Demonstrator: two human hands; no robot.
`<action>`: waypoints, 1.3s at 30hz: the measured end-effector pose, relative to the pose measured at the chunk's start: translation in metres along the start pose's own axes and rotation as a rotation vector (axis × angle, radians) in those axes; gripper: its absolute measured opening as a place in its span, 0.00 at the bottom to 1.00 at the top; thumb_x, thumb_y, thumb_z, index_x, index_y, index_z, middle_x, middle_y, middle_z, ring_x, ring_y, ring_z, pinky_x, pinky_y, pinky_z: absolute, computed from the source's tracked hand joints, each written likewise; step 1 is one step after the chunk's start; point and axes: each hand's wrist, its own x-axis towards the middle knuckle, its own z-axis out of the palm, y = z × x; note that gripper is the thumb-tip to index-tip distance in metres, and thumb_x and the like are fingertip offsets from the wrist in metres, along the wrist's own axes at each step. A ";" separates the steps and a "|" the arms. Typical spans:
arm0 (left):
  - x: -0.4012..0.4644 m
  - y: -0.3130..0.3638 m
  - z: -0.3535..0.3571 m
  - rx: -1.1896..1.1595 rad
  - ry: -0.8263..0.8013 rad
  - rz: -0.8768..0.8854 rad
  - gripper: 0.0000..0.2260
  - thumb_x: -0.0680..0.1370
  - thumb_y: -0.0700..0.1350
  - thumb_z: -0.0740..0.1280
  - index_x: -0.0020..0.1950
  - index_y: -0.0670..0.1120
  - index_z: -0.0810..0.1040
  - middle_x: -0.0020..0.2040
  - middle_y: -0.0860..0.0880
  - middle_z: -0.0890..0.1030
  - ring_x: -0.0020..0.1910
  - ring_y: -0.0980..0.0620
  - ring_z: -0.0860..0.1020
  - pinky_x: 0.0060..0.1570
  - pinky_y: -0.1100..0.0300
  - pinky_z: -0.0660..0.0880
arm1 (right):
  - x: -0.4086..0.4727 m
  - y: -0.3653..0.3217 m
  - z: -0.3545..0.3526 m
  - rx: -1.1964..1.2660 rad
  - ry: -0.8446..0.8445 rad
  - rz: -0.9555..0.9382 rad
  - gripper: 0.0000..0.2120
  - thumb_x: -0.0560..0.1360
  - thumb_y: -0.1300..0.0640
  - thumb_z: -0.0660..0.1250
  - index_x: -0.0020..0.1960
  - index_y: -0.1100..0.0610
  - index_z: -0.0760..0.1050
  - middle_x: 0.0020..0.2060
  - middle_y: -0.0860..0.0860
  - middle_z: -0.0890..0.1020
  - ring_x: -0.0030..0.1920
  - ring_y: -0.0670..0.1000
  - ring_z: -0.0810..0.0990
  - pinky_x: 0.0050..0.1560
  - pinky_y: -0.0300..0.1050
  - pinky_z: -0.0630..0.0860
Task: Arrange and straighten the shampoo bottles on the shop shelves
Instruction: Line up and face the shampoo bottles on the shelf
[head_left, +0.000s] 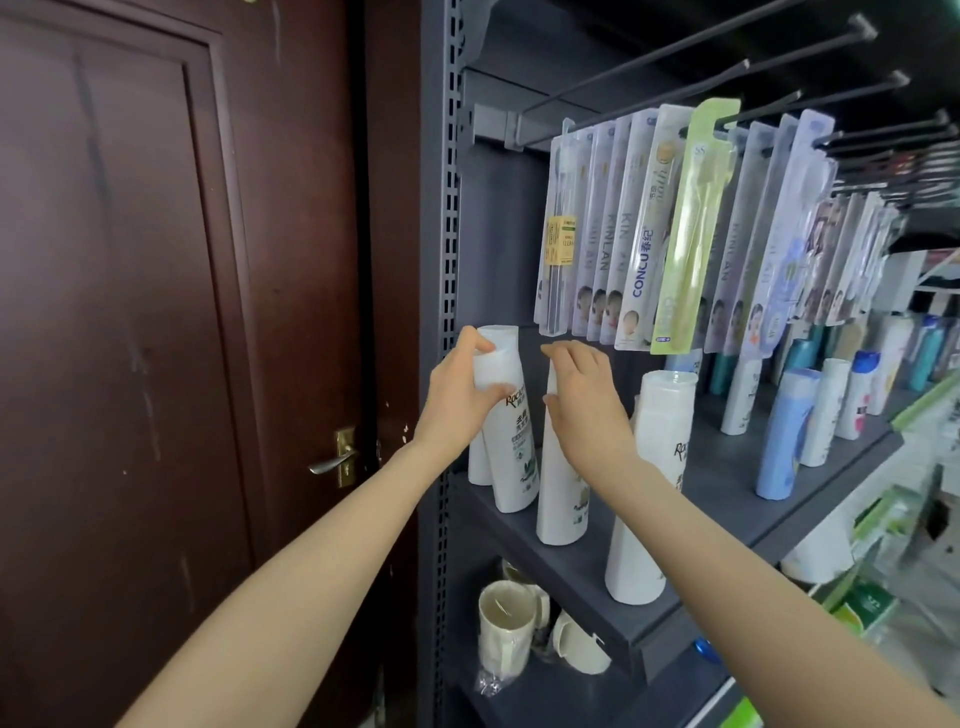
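Gripping the upper part of a white shampoo bottle (511, 415), the left hand (460, 400) has its fingers and thumb curled round it just below the cap, and the bottle leans a little to the left at the far left end of the grey shelf (727, 467). Just right of that bottle stands a second white bottle (561, 488), and the right hand (584, 400) covers its top; the fingers curve over it, but whether they truly clasp it or only touch it cannot be told. Another white bottle (478, 462) stands behind the held one, mostly hidden. Further right of the held bottle, nearer the shelf's front edge, is a taller white bottle (649, 483), and beyond it a row of blue and white bottles (787, 431). Packaged toothbrushes (644, 228) hang from pegs above the held bottle. Below it, on the lower shelf, sit cream cups (506, 629). Left of it is a dark brown door (156, 312).
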 end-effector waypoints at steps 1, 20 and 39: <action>-0.003 0.001 -0.001 -0.005 0.003 0.000 0.17 0.72 0.41 0.72 0.52 0.46 0.66 0.42 0.54 0.71 0.37 0.58 0.69 0.31 0.69 0.65 | 0.000 0.000 0.000 -0.001 0.002 0.000 0.26 0.74 0.70 0.62 0.71 0.60 0.63 0.68 0.54 0.67 0.69 0.54 0.61 0.67 0.45 0.63; -0.077 0.016 -0.109 -0.407 0.134 -0.074 0.15 0.70 0.35 0.72 0.48 0.49 0.71 0.51 0.50 0.81 0.47 0.51 0.82 0.41 0.53 0.80 | -0.046 -0.052 0.016 0.922 -0.594 0.046 0.20 0.72 0.56 0.72 0.61 0.50 0.71 0.55 0.44 0.81 0.52 0.41 0.80 0.56 0.39 0.76; -0.144 0.016 -0.159 -0.294 0.137 -0.479 0.10 0.70 0.41 0.74 0.49 0.43 0.79 0.51 0.40 0.81 0.48 0.48 0.83 0.45 0.56 0.81 | -0.072 -0.079 0.036 0.095 0.257 -0.514 0.22 0.61 0.58 0.80 0.52 0.58 0.79 0.44 0.55 0.80 0.42 0.57 0.78 0.38 0.48 0.74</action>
